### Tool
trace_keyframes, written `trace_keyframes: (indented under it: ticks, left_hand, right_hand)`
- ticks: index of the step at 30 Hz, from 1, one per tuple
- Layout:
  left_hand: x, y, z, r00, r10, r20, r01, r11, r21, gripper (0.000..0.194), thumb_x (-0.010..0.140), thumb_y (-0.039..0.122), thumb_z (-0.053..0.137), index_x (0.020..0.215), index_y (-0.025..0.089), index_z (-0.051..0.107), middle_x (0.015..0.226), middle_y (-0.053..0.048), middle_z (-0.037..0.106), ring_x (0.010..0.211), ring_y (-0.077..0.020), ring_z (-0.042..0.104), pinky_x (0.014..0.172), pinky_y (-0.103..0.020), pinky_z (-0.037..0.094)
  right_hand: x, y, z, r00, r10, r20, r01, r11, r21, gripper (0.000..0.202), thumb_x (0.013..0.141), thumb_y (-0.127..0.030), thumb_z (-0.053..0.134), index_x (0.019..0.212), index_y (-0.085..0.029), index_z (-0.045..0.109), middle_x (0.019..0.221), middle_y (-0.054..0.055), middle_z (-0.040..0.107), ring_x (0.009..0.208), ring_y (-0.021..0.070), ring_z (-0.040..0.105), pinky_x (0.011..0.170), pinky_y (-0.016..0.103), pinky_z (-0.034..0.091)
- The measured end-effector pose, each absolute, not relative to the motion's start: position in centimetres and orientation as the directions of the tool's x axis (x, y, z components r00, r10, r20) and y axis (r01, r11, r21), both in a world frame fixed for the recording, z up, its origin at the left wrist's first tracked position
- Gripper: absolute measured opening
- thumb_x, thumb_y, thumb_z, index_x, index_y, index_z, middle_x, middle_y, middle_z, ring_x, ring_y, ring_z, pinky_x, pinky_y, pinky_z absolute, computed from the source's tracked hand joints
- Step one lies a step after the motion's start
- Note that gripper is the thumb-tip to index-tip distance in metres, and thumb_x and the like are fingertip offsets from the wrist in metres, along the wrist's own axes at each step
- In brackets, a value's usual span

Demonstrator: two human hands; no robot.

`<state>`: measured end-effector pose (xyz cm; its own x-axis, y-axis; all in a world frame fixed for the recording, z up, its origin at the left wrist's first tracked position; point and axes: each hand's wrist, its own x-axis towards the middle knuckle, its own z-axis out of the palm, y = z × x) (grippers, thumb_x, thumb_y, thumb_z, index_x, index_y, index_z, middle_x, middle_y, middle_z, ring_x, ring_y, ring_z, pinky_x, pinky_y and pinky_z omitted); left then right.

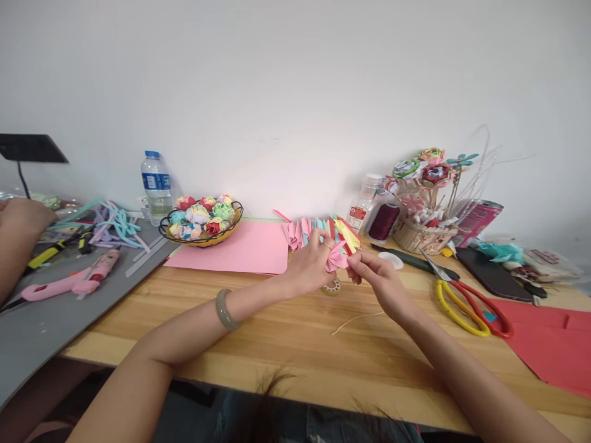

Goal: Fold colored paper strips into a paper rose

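Note:
Between my two hands is a pink folded paper flower, held above the wooden table. My left hand is closed on its left side, with a ring on one finger and a bangle at the wrist. The fingertips of my right hand pinch its right edge. Just below the hands lies a small roll of tape, partly covered. A thin piece of string lies on the wood nearby. Behind my left hand stands a row of folded coloured paper pieces.
Pink paper sheets lie beside a basket of paper flowers. Scissors, a phone and red paper are on the right. At left, a pink glue gun rests on a grey mat near another person's hand.

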<state>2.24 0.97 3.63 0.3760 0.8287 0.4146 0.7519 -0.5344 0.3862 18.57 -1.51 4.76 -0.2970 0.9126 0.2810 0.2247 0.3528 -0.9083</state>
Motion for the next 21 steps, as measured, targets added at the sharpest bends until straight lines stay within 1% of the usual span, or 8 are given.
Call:
trace_keyframes:
  ticks: [2,4,10,16,21]
  left_hand:
    - [2.31,0.96,3.55,0.381,0.834,0.399,0.758,-0.529,0.382,0.043,0.065,0.024,0.057,0.104,0.023,0.039,0.116,-0.005,0.034,0.083,-0.0162,0.051,0.06,-0.029,0.045]
    - [2.39,0.97,3.51,0.389,0.826,0.407,0.732,-0.546,0.408,0.041,0.065,0.024,0.056,0.101,0.021,0.038,0.114,-0.006,0.034,0.085,-0.0171,0.05,0.063,-0.03,0.045]
    - [2.62,1.02,3.16,0.41,0.766,0.495,0.566,-0.64,0.52,0.044,0.061,0.022,0.058,0.098,0.02,0.034,0.109,-0.007,0.032,0.094,-0.02,0.045,0.073,-0.035,0.046]
    - [2.71,0.97,2.78,0.356,0.74,0.571,0.478,-0.669,0.569,0.041,0.06,0.016,0.057,0.093,0.02,0.033,0.104,-0.006,0.031,0.093,-0.0186,0.043,0.08,-0.036,0.044]
    - [2.89,0.79,3.11,0.313,0.719,0.621,0.424,-0.691,0.586,0.038,0.06,0.013,0.057,0.087,0.02,0.031,0.101,-0.006,0.031,0.097,-0.0193,0.04,0.085,-0.036,0.041]
  right_hand:
    - [18.46,-1.53,4.74,-0.297,0.913,0.28,0.215,0.35,-0.912,0.03,0.08,-0.042,0.05,0.062,-0.018,0.049,0.058,-0.003,0.044,0.055,0.01,0.04,0.054,0.023,0.034]
    - [18.39,-1.54,4.68,-0.304,0.908,0.288,0.22,0.361,-0.906,0.03,0.08,-0.043,0.049,0.062,-0.019,0.048,0.058,-0.003,0.043,0.055,0.0099,0.039,0.053,0.023,0.033]
    - [18.27,-1.57,4.68,-0.322,0.887,0.33,0.279,0.422,-0.863,0.029,0.082,-0.042,0.047,0.066,-0.019,0.047,0.06,-0.003,0.038,0.055,0.01,0.034,0.051,0.023,0.028]
    - [18.18,-1.73,4.96,-0.338,0.877,0.342,0.289,0.442,-0.849,0.027,0.083,-0.04,0.046,0.067,-0.019,0.047,0.06,-0.004,0.037,0.055,0.0101,0.033,0.051,0.023,0.027]
    - [18.08,-1.81,4.9,-0.354,0.867,0.352,0.278,0.457,-0.845,0.027,0.083,-0.04,0.046,0.066,-0.019,0.046,0.06,-0.004,0.036,0.055,0.0099,0.032,0.05,0.023,0.027]
